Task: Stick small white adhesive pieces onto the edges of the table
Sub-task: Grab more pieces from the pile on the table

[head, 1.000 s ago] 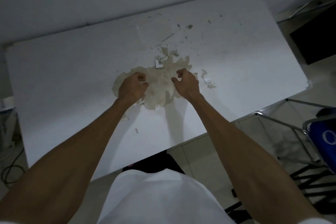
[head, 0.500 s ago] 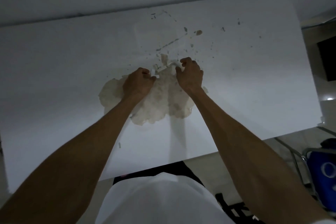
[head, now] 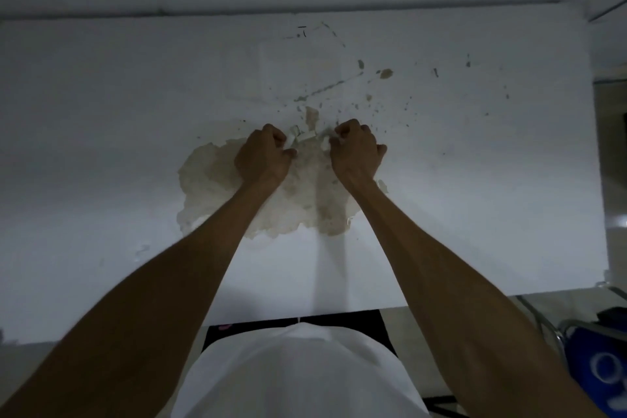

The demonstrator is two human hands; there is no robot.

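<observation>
Several small white adhesive pieces [head: 305,136] lie in the middle of the white table [head: 101,146], at the far end of a large beige patch [head: 210,180] where the surface has peeled. My left hand [head: 263,156] is curled over the patch, its fingertips pinching a white piece at its right side. My right hand [head: 356,153] is curled too, and its thumb and fingers pinch another white piece [head: 325,143]. The two hands are a short gap apart. Their palms are hidden.
Brown flecks and scratches [head: 385,73] dot the tabletop beyond the hands. The near table edge [head: 475,295] runs just in front of my body. A metal frame and a blue object [head: 607,366] stand on the floor at the lower right.
Both hands have moved forward from the near side of the patch to the white pieces at its far end and curled onto them. The camera has shifted closer over the table.
</observation>
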